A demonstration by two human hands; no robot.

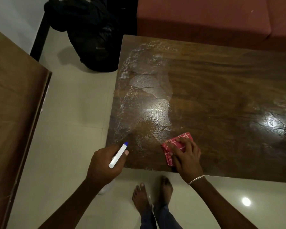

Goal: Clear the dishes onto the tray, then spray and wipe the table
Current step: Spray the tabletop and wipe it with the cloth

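Now the left hand [102,164] grips the sprayer [118,156]; the right hand [186,157] presses the cloth [168,156] flat. Better to wipe the wet patch [147,96] in long overlapping strokes.

No legible text; small mark on black bag [92,38] unreadable.

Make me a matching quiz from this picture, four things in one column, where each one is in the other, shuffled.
1 spray bottle
2 red cloth
3 black bag
4 bracelet

A on the floor
B gripped in the left hand
C round the right wrist
D on the table under the right hand

Pairs: 1-B, 2-D, 3-A, 4-C
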